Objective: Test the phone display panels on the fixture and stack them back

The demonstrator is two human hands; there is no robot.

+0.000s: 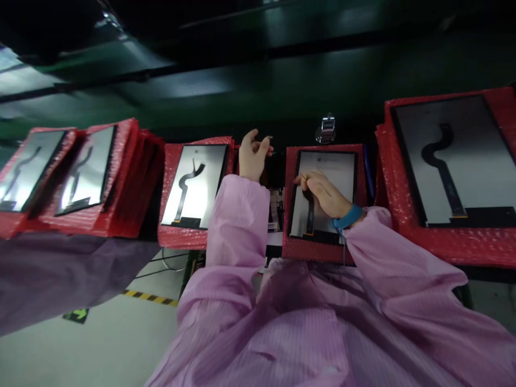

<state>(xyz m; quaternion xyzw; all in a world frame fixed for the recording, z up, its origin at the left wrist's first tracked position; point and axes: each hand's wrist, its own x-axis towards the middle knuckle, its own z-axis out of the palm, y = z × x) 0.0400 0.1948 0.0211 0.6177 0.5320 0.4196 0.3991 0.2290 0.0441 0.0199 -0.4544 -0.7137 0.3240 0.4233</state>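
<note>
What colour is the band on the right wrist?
The wrist band is blue, seen in the head view.

Apparently a factory workshop, given the pink smocks, stacked display panels (pixel 326 166) and floor hazard tape (pixel 151 297).

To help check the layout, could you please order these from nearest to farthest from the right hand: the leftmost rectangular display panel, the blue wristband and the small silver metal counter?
From the right hand:
1. Blue wristband, around its wrist.
2. Small silver metal counter, beyond the hand.
3. Leftmost rectangular display panel, at far left.
</note>
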